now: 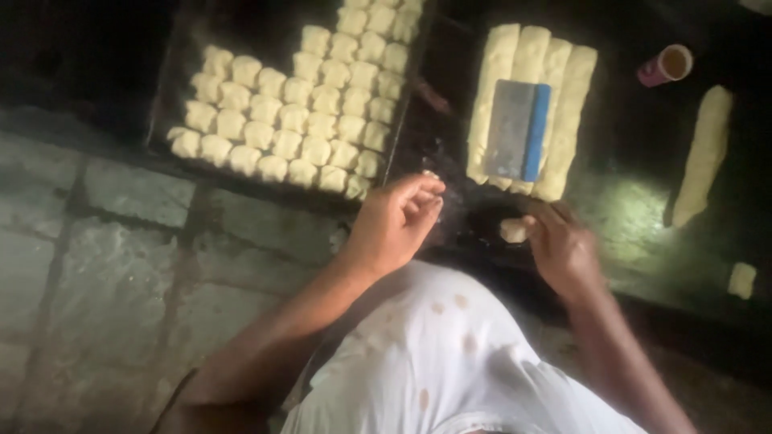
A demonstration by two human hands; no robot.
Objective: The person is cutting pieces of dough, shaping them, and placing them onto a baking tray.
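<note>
My left hand (394, 221) hovers beside the near corner of a dark baking tray (173, 88) filled with several small pale dough pieces (301, 120); its fingers are curled with a tiny bit of dough at the fingertips. My right hand (563, 245) holds a small lump of dough (513, 231) over the dark worktop. Just beyond both hands lie several long dough strips (563, 120) side by side, with a blue-handled metal scraper (519, 130) resting on them.
A single dough rope (705, 153) lies at the right, a small dough piece (741, 280) near it. A pink cup (666, 64) stands at the top right. Grey stone floor tiles (104, 265) spread at the left. My white shirt (434, 362) fills the bottom.
</note>
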